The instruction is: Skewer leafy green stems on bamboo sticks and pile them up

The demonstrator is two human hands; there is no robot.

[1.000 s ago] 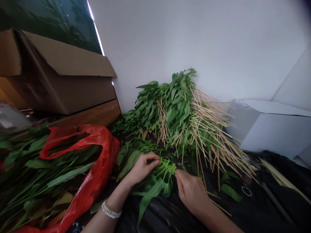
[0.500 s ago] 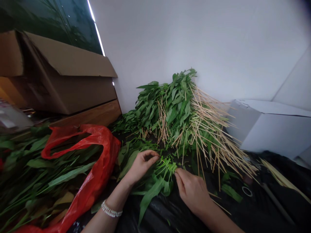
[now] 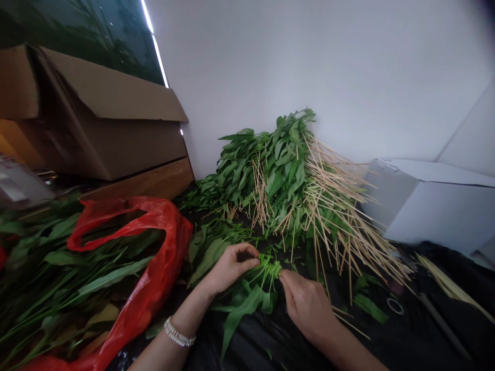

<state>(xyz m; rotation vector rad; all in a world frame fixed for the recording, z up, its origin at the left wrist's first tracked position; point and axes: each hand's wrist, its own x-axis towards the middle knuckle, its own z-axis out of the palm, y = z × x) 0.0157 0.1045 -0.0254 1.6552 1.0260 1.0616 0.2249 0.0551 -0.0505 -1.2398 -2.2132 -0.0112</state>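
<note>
A small bunch of folded green leaf stems (image 3: 268,268) lies between my two hands, its long leaves (image 3: 247,309) hanging down toward me. My left hand (image 3: 237,263), with a beaded bracelet at the wrist, pinches the bunch's left end between thumb and fingers. At the other end, the closed fingers of my right hand (image 3: 305,296) grip the bunch; whether a stick runs through the stems is hidden. Just behind rises a heap of leaf bunches (image 3: 286,154) with many thin wooden sticks (image 3: 348,216) poking out to the right.
On the left, a red plastic bag (image 3: 170,247) lies open around loose long leaves (image 3: 112,278). A cardboard box (image 3: 127,144) stands behind it. At right are a white box (image 3: 436,206) and a small ring (image 3: 395,306) on black plastic sheeting (image 3: 309,355).
My left hand has moved slightly right and closed in on the left end of the stems. My right hand stays almost where it was.
</note>
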